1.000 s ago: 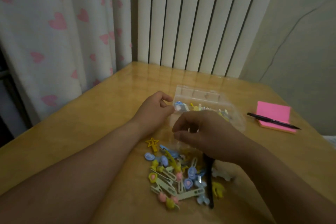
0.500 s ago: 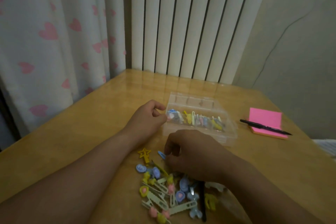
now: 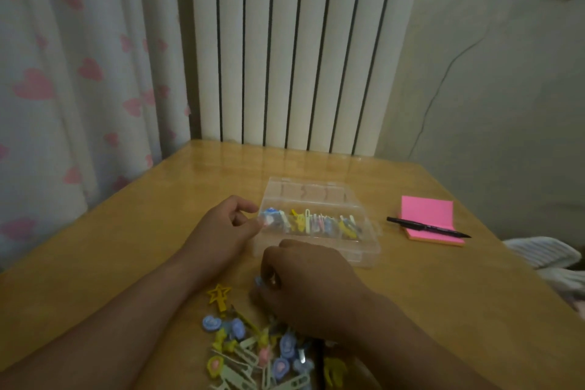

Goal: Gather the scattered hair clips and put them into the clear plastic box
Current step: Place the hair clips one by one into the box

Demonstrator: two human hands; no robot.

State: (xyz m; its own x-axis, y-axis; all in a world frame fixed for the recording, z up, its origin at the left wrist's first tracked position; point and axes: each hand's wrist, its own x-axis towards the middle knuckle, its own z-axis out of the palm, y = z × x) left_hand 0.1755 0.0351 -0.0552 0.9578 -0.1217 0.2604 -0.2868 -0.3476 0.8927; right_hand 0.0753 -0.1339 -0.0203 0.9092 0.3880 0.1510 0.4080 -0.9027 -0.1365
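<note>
the loose hair clips lie heaped at the lower centre of the frame, just below the clear plastic box, which already holds a row of them. your right hand curls down on the heap's top edge, its grip closed to a pinch on what looks like a blue clip. lift it straight up so it drags no neighbours, such as the yellow star clip beside it. your left hand pinches the box's left corner; hold it firm on the counter for the drop.
</note>
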